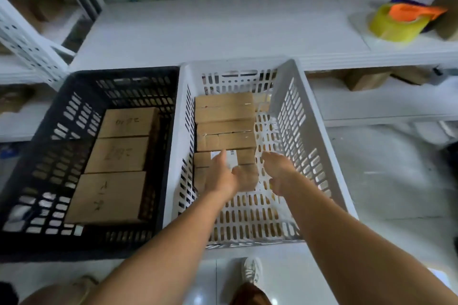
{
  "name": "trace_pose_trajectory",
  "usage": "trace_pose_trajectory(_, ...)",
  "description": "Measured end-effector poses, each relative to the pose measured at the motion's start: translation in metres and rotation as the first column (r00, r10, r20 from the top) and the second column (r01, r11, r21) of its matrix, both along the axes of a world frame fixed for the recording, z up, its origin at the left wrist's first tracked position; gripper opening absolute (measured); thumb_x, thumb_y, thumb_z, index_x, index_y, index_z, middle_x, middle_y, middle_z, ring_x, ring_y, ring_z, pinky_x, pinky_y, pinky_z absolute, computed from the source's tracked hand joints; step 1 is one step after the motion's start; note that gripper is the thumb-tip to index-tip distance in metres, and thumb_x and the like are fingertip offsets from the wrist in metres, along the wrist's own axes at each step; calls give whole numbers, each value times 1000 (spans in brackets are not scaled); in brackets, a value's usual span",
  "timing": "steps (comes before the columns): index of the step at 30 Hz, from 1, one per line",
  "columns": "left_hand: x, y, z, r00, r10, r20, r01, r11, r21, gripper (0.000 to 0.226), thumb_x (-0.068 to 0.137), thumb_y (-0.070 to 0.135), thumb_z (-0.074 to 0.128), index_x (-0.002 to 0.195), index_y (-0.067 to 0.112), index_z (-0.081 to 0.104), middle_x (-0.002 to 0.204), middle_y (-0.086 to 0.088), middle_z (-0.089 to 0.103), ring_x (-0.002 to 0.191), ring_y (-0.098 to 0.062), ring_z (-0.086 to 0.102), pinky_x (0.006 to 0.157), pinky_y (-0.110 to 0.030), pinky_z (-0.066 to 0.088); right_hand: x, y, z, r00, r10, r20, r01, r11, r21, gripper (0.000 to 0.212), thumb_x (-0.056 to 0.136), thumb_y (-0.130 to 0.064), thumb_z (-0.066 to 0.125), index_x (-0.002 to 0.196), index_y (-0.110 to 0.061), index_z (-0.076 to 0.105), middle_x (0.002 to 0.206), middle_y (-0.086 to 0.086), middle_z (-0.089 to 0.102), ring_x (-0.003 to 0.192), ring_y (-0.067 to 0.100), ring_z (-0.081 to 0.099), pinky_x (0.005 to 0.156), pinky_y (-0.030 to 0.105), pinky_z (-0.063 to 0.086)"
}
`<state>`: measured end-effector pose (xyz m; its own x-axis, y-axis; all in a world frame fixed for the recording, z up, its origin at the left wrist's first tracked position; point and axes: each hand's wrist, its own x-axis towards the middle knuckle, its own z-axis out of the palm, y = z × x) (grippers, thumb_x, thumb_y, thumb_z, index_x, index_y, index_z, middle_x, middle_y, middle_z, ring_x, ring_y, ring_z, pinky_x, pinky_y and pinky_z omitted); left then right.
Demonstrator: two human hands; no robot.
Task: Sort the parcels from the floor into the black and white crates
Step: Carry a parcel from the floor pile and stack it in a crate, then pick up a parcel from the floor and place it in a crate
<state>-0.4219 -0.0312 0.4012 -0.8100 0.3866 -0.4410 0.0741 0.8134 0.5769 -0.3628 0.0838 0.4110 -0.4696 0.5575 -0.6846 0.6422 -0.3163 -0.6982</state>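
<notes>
Both arms reach down into the white crate (292, 111), which stands just right of the black crate (81, 96) and touches it along one wall. The parcel (244, 176) being placed is a small brown cardboard box lying on the white crate's floor against its left wall, nearest the person in a row of three, touching the middle box (226, 137) beyond it; the far box (224, 106) sits closer to the crate's back wall. The left hand (221, 176) rests on the parcel's top with its fingers stretched out fairly flat over a white label. The right hand (278, 171) is at the parcel's right side, fingers extended and loose; whether it touches the cardboard cannot be told through the blur.

The box looks stiff, light and dry, not slippery, with taped seams. It should take a firm hold across two opposite side faces without crushing. Three larger boxes (116, 156) lie in the black crate.
</notes>
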Motion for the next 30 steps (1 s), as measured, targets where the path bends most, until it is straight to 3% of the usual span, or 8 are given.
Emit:
trace_pose_trajectory(2, 10, 1, 12, 1000, -11, -2, 11, 996, 90, 56, 99, 29, 47, 150, 20, 25, 154, -2, 31, 133, -24, 43, 106, -36, 40, 15, -6, 22, 997, -60, -56, 62, 998, 27, 42, 103, -22, 40, 138, 2, 45, 108, 6, 41, 89, 20, 44, 81, 29, 34)
trace_pose_trajectory(6, 37, -5, 42, 998, -65, 26, 57, 973, 224, 54, 99, 31, 44, 149, 21, 27, 153, -3, 33, 135, -23, 41, 109, -35, 36, 51, -20, 53, 976, -178, -127, 192, 975, 113, 41, 103, -22, 39, 134, 3, 48, 106, 7, 44, 76, 19, 46, 80, 28, 35)
trace_pose_trajectory(9, 58, -9, 61, 992, -128, 13, 118, 945, 304, 52, 100, 34, 42, 149, 20, 28, 152, -3, 35, 135, -22, 40, 105, -30, 33, 77, -28, 70, 956, -262, -132, 281, 947, 158, 37, 102, -24, 34, 119, -1, 57, 100, 11, 50, 85, 22, 46, 77, 30, 37)
trace_pose_trajectory(14, 109, -8, 90, 959, -282, 1, 256, 869, 423, 50, 100, 35, 41, 147, 18, 32, 149, -4, 41, 133, -21, 43, 109, -36, 35, 138, -47, 99, 851, -469, -237, 507, 852, 133, 18, 102, -23, 36, 98, -12, 49, 73, 0, 44, 60, 12, 41, 54, 24, 34)
trace_pose_trajectory(17, 143, -5, 102, 931, -364, -28, 336, 824, 456, 49, 100, 35, 41, 145, 16, 35, 148, -3, 43, 131, -20, 46, 107, -34, 35, 175, -54, 107, 766, -594, -245, 630, 771, 99, 29, 99, -30, 34, 98, -10, 54, 78, 3, 47, 64, 17, 41, 60, 28, 33)
trace_pose_trajectory(20, 177, 1, 107, 887, -461, -20, 413, 774, 480, 49, 100, 33, 40, 145, 14, 36, 146, -5, 45, 130, -22, 46, 106, -34, 35, 215, -58, 108, 698, -679, -228, 708, 702, 79, 41, 99, -37, 34, 115, -8, 58, 91, 4, 52, 65, 17, 40, 74, 31, 38)
trace_pose_trajectory(24, 227, 11, 108, 808, -589, 8, 507, 703, 499, 51, 101, 32, 40, 146, 11, 34, 146, -8, 45, 131, -22, 45, 106, -32, 35, 274, -63, 109, 585, -785, -206, 806, 590, 44, 37, 98, -38, 35, 116, -16, 57, 102, 3, 51, 60, 15, 34, 54, 26, 27)
trace_pose_trajectory(30, 309, 29, 94, 704, -708, 50, 594, 626, 505, 50, 100, 32, 42, 144, 10, 37, 145, -6, 46, 130, -20, 46, 101, -26, 34, 364, -65, 93, 396, -903, -165, 916, 401, 9, 39, 97, -41, 35, 117, -15, 57, 107, 4, 51, 74, 18, 45, 63, 27, 36)
